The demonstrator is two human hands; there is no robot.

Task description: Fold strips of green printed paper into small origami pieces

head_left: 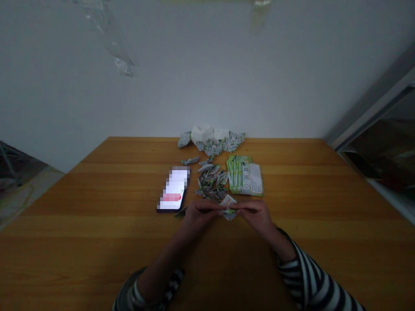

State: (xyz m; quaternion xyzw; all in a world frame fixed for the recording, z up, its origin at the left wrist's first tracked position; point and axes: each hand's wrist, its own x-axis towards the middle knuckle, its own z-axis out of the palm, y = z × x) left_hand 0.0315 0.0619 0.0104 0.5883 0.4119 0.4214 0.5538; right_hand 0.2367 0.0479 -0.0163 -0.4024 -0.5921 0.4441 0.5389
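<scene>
Both my hands meet over the wooden table [97, 242]. My left hand [200, 213] and my right hand [254, 214] are closed in a pinch on the same small folded piece of printed paper [228, 207], held between them just above the tabletop. Directly beyond my fingers lies a heap of several small folded paper pieces [211, 181]. A lit phone [174, 189] lies flat to the left of that heap. To the right of it rests a stack of green and white printed sheets [245, 177].
A second pile of folded paper pieces with a white crumpled bag [210, 140] sits at the table's far edge against the white wall. A window frame [372, 112] runs along the right side. Both my sleeves are striped.
</scene>
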